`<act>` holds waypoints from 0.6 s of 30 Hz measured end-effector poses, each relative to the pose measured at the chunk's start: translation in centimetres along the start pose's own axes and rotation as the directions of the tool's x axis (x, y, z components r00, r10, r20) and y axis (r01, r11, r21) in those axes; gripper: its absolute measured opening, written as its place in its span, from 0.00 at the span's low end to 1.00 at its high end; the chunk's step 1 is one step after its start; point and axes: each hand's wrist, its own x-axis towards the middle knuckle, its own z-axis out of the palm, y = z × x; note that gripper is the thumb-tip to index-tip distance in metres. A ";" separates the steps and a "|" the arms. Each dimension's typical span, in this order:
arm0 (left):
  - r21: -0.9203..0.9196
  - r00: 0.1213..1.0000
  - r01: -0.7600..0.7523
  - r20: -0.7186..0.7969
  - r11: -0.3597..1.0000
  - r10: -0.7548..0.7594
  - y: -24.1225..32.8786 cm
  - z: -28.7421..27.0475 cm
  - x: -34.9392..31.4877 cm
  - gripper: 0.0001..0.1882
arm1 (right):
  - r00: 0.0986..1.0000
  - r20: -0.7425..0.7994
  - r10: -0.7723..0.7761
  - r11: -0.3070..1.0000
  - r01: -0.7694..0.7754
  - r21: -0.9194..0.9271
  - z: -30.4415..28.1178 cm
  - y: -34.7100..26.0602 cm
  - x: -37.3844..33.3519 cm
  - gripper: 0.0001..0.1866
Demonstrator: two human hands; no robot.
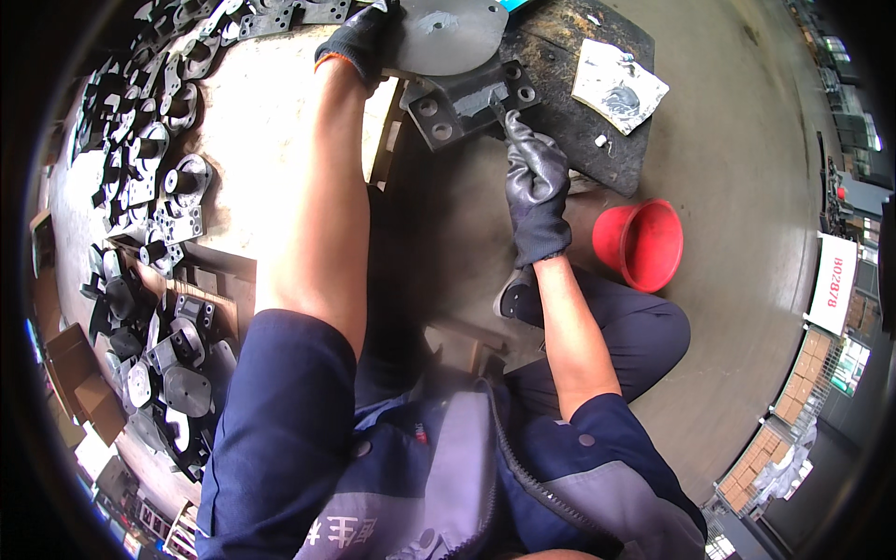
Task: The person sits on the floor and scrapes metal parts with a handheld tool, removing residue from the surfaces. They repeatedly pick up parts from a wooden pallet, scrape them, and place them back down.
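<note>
A dark metal bracket (450, 110) with a round grey plate (448, 39) and bolt holes lies at the top middle. Grey paste is smeared across its flat face and in a spot on the plate. My left hand (361, 39), in a black glove, closes on the plate's left edge; its fingertips are partly hidden. Near the bracket's lower right, my right hand (538, 177), also gloved, is closed round a thin dark spatula-like tool (497, 110). The tool's tip meets the bracket beside the grey smear. Most of its handle is hidden in the fingers.
A dark worn board (616, 168) bears a white pad (616, 86) with grey paste. Below it stands a red bucket (638, 245), close to my right knee. Many similar metal brackets (187, 177) crowd the pale table (266, 121) on the left.
</note>
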 end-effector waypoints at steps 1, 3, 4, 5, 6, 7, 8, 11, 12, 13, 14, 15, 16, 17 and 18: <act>0.032 1.000 -0.014 0.006 0.999 0.014 -0.1 0.0 0.1 0.23 | 1.000 -0.002 0.012 1.000 -0.012 0.008 0.0 -0.1 -0.2 0.11; 0.102 0.995 -0.077 -0.051 0.992 0.083 -0.9 0.9 0.2 0.23 | 0.999 -0.004 0.036 0.999 -0.035 0.027 0.2 -0.5 -0.5 0.11; 0.100 0.995 -0.079 -0.056 0.992 0.085 -1.2 1.3 0.2 0.23 | 0.998 0.004 0.055 0.997 -0.055 0.044 0.2 -0.8 -0.6 0.11; 0.063 0.997 -0.059 -0.044 0.996 0.061 -1.0 1.0 0.1 0.23 | 0.997 0.011 0.075 0.996 -0.076 0.056 0.2 -1.4 -0.5 0.11; 0.027 0.999 -0.035 -0.032 0.999 0.036 -0.7 0.8 0.0 0.23 | 0.995 0.018 0.095 0.993 -0.096 0.068 0.2 -1.9 -0.4 0.11; 0.001 1.000 -0.019 -0.018 1.000 0.019 -0.5 0.5 0.0 0.23 | 0.993 0.044 0.113 0.992 -0.115 0.058 0.2 -2.4 -0.4 0.11; -0.017 1.000 -0.007 -0.007 1.000 0.007 -0.4 0.4 0.0 0.23 | 0.989 0.068 0.129 0.990 -0.132 0.048 0.1 -2.8 -0.4 0.11; -0.043 1.000 0.006 -0.004 0.999 -0.006 -0.3 0.2 -0.2 0.24 | 0.989 0.052 0.141 0.986 -0.145 0.086 0.9 -3.6 -0.6 0.10; -0.050 1.000 0.012 -0.003 0.999 -0.012 -0.3 0.1 -0.2 0.24 | 0.991 0.054 0.120 0.989 -0.125 0.083 1.1 -3.3 -0.9 0.10; -0.058 1.000 0.019 -0.002 0.998 -0.019 -0.3 0.1 -0.2 0.24 | 0.993 0.055 0.100 0.991 -0.104 0.080 1.3 -3.2 -1.1 0.09; -0.061 1.000 0.026 -0.005 0.998 -0.026 -0.4 0.1 -0.4 0.24 | 0.986 0.090 0.138 0.981 -0.149 0.126 1.1 -3.9 -0.9 0.10; -0.069 0.999 0.035 0.009 0.997 -0.035 -0.4 0.2 -0.3 0.24 | 0.985 0.110 0.134 0.980 -0.149 0.134 1.0 -3.8 -1.0 0.10; -0.072 0.999 0.048 0.017 0.996 -0.047 -0.5 0.2 -0.3 0.24 | 0.983 0.130 0.130 0.979 -0.149 0.142 1.0 -3.4 -1.2 0.11; -0.080 0.998 0.060 0.023 0.995 -0.059 -0.4 0.2 -0.4 0.24 | 0.981 0.149 0.124 0.978 -0.146 0.148 1.0 -3.3 -1.3 0.11; -0.088 0.997 0.072 0.029 0.994 -0.070 -0.2 0.1 -0.4 0.25 | 0.922 0.160 0.352 0.864 -0.386 0.322 0.7 -4.7 -0.7 0.10</act>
